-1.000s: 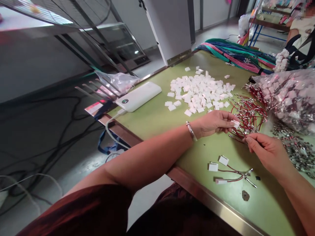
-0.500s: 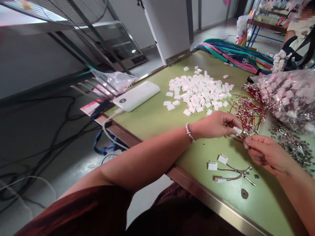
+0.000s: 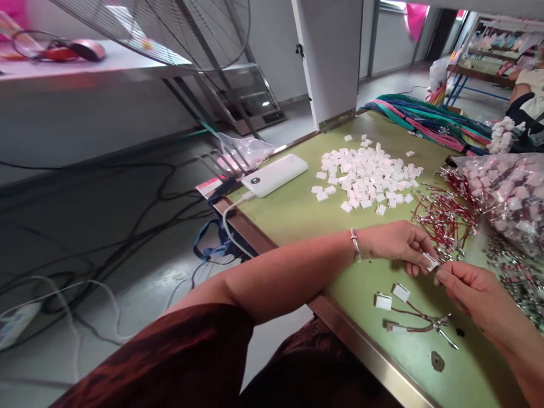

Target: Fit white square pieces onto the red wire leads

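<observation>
the left hand (image 3: 403, 243) pinches one white block (image 3: 430, 262) between thumb and finger, above the green table (image 3: 297, 221). the right hand (image 3: 474, 292) is right beside the block, thumb and finger pressed together; i can't tell what they hold. three wired blocks (image 3: 383, 301) lie near the hands. farther off are one big pile of white blocks (image 3: 369, 175), too many to count, one heap of red wires (image 3: 446, 218) and one clear bag (image 3: 505, 181).

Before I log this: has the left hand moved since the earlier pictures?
Yes. Judged against the three wired connectors, which lie still, the left hand has come closer to them and farther from the white connector pile.
</observation>
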The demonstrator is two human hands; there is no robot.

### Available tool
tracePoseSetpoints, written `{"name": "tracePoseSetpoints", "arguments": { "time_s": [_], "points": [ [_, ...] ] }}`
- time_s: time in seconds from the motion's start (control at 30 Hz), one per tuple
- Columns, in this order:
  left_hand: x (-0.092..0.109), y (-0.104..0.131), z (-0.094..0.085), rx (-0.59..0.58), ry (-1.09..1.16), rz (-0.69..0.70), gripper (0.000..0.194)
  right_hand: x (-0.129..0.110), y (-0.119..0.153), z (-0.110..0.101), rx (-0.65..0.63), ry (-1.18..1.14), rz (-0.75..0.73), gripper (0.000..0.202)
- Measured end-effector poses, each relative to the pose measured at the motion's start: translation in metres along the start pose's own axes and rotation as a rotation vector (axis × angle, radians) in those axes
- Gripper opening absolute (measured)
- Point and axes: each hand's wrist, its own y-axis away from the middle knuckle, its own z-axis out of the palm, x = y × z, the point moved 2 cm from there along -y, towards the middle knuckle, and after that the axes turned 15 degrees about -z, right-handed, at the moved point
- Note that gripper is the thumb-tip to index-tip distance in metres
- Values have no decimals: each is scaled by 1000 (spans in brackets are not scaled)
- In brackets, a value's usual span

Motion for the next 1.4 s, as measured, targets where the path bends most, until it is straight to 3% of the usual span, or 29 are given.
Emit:
{"name": "tracePoseSetpoints", "arguments": {
  "time_s": [0.07, 0.13, 0.17, 0.2, 0.27, 0.37, 0.5, 0.67, 0.77, 0.93, 1.03, 1.17, 1.23, 1.3, 1.4],
  "points": [
    [8, 7, -11, 159, -275, 56, 28, -1, 0, 2, -14, 88, -78, 37],
    [15, 14, -28, 569, -499, 103, 42, -3, 2, 7, -80, 229, -157, 34],
    [16, 17, -36, 784, -566, 48, 44, -4, 4, 9, -119, 300, -191, 33],
    [14, 18, -42, 901, -653, -23, 44, -5, 5, 11, -149, 362, -221, 31],
    [9, 17, -50, 982, -802, -174, 36, -5, 7, 10, -148, 450, -266, 27],
    [1, 14, -53, 943, -945, -278, 21, -1, 2, -5, 25, 564, -270, 24],
    [2, 16, -52, 925, -1039, -301, 25, 4, -12, -18, 227, 780, -270, 22],
    [4, 17, -52, 891, -1043, -240, 26, 0, -21, 4, 128, 1051, -413, 26],
    [3, 16, -55, 938, -966, -220, 21, -3, -18, 12, 89, 1195, -455, 27],
    [6, 16, -54, 921, -757, -99, 10, -6, -16, 14, 51, 1226, -447, 26],
    [10, 18, -46, 782, -479, -22, 5, -5, -18, 18, 17, 1264, -423, 25],
    [10, 15, -29, 410, -21, -30, 11, -5, -19, 17, 7, 1278, -384, 24],
    [7, 11, -22, 278, 124, -63, 17, -8, -18, 13, 15, 1213, -369, 22],
    [3, 7, -20, 230, 199, -92, 21, -12, -17, 10, 18, 1154, -381, 19],
    [0, 2, -22, 262, 242, -101, 20, -14, -17, 12, -10, 1173, -356, 17]
  ]
}}
